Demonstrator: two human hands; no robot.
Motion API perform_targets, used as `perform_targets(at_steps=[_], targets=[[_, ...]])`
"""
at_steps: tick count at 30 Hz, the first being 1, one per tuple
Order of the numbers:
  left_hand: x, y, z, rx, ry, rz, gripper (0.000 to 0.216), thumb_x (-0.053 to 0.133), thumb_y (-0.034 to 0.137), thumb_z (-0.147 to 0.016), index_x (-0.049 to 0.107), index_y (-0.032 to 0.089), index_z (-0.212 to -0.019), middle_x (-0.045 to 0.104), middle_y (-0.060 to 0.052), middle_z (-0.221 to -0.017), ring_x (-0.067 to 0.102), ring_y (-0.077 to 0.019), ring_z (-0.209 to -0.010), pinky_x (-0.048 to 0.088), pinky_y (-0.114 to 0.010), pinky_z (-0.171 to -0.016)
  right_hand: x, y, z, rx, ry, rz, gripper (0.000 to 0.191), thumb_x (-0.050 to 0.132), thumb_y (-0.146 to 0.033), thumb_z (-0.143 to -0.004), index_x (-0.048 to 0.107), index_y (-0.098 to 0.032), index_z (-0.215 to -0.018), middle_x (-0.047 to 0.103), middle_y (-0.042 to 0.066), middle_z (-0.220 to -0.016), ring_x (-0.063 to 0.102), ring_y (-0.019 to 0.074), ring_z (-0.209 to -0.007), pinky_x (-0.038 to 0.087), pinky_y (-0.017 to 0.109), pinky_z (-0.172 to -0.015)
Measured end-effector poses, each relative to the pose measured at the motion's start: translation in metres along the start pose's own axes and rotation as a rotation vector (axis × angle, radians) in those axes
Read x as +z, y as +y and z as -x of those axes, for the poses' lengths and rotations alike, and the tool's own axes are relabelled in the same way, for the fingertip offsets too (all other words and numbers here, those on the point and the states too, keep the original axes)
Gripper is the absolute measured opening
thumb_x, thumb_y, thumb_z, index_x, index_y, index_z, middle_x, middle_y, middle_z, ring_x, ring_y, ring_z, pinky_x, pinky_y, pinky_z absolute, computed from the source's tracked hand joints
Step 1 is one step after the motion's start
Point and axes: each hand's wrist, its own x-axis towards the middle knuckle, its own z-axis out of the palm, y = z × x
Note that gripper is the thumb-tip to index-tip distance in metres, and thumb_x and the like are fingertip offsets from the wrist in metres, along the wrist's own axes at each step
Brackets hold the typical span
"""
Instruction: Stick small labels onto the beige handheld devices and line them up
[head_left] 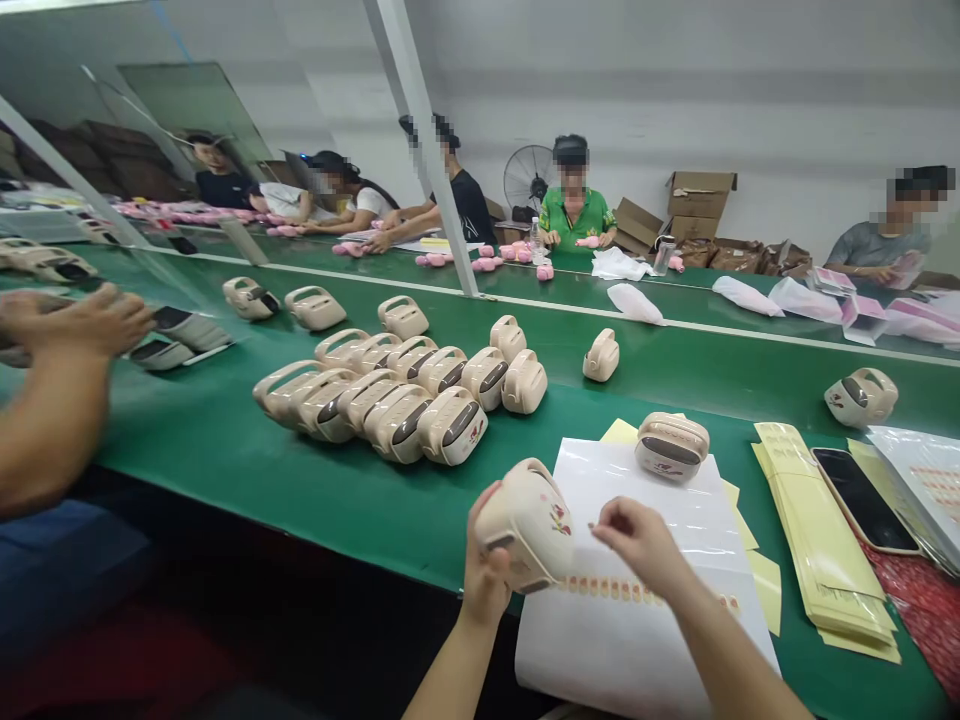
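My left hand point(486, 570) grips a beige handled case point(529, 520) with a small flower sticker on its side, held above the near edge of the green belt. My right hand point(637, 535) is pinched just right of the case, fingertips together over a white sticker sheet point(637, 620) that carries a row of small stickers. What the pinch holds is too small to make out. Another beige case point(670, 446) rests on the far end of the sheet.
A cluster of beige cases point(390, 395) lies on the green belt point(225, 440), with loose ones point(861, 396) further off. Yellow backing sheets point(825, 540) and a phone point(862, 495) lie at right. A co-worker's arm point(52, 400) is at left; several people sit across.
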Motion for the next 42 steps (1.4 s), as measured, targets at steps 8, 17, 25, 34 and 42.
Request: perform_targets(at_steps=[8, 17, 25, 34, 42], targets=[[0.014, -0.010, 0.000, 0.208, -0.507, -0.243, 0.091, 0.078, 0.008, -0.041, 0.044, 0.032, -0.122, 0.049, -0.007, -0.123, 0.046, -0.0323, -0.114, 0.037, -0.049, -0.095, -0.038, -0.041, -0.004, -0.174, -0.257, 0.058, 0.005, 0.057, -0.015, -0.070, 0.055, -0.019, -0.071, 0.056, -0.002, -0.068, 0.050, 0.0124, -0.064, 0.039, 0.026, -0.062], [0.004, -0.008, -0.002, 0.349, -0.700, -0.446, 0.088, 0.077, 0.019, -0.055, 0.029, 0.031, -0.128, 0.040, -0.013, -0.131, 0.039, -0.0342, -0.121, 0.037, -0.053, -0.094, -0.035, -0.040, -0.009, -0.155, -0.348, 0.141, 0.012, 0.057, -0.007, -0.070, 0.053, -0.019, -0.067, 0.057, -0.002, -0.069, 0.052, 0.0122, -0.066, 0.042, 0.024, -0.062], [0.002, -0.008, -0.002, 0.352, -0.729, -0.467, 0.089, 0.076, 0.018, -0.054, 0.029, 0.031, -0.128, 0.039, -0.013, -0.132, 0.038, -0.0348, -0.122, 0.037, -0.053, -0.095, -0.032, -0.047, -0.004, -0.210, -0.359, 0.270, 0.018, 0.052, -0.001, -0.069, 0.051, -0.018, -0.066, 0.059, -0.002, -0.073, 0.053, 0.0125, -0.069, 0.041, 0.024, -0.064], [0.000, -0.009, -0.003, 0.365, -0.730, -0.463, 0.091, 0.074, 0.013, -0.051, 0.029, 0.031, -0.128, 0.040, -0.012, -0.132, 0.040, -0.0348, -0.121, 0.040, -0.051, -0.093, -0.029, -0.059, 0.003, -0.241, -0.348, 0.476, 0.019, 0.050, 0.001, -0.070, 0.049, -0.018, -0.069, 0.053, 0.000, -0.076, 0.049, 0.0133, -0.070, 0.041, 0.024, -0.063], [-0.004, -0.012, -0.002, 0.336, -0.718, -0.491, 0.093, 0.076, 0.015, -0.050, 0.029, 0.032, -0.128, 0.039, -0.013, -0.132, 0.040, -0.0361, -0.121, 0.041, -0.052, -0.091, -0.039, -0.042, 0.014, -0.358, -0.348, 0.512, 0.039, 0.057, -0.003, -0.072, 0.052, -0.020, -0.106, 0.048, 0.006, -0.097, 0.051, 0.0175, -0.090, 0.046, 0.033, -0.080]])
